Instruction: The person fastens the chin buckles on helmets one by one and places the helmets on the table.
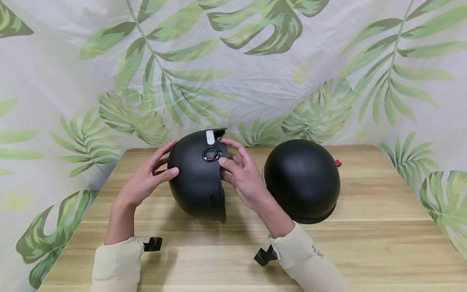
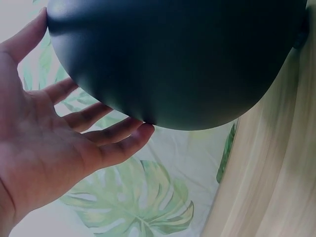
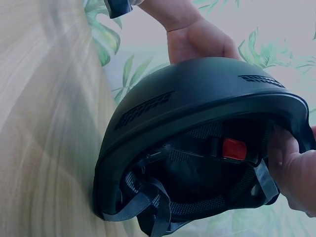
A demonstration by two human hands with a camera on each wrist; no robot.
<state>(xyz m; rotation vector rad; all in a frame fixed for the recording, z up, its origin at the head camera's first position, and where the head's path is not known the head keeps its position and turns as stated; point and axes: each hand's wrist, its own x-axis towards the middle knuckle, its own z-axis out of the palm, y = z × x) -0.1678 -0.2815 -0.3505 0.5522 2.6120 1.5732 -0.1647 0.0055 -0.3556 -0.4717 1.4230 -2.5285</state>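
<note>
Both hands hold a black helmet (image 1: 193, 182) tipped on its side, its opening facing right. My left hand (image 1: 144, 184) spans the dome, thumb on the near side and fingers around the back; the left wrist view shows the fingertips against the shell. My right hand (image 1: 242, 176) grips the rim beside a round black fitting (image 1: 211, 153), thumb outside and some fingers inside the opening. Within the helmet, the right wrist view shows dark straps (image 3: 148, 200), mesh padding and a red tab (image 3: 234, 148). The lower rim is right by the tabletop.
A second black helmet (image 1: 302, 178) sits dome up on the wooden table (image 1: 372, 243), just right of my right hand, with a red tab (image 1: 338, 163) sticking out at its side. A leaf-patterned cloth (image 1: 255, 81) hangs behind the table.
</note>
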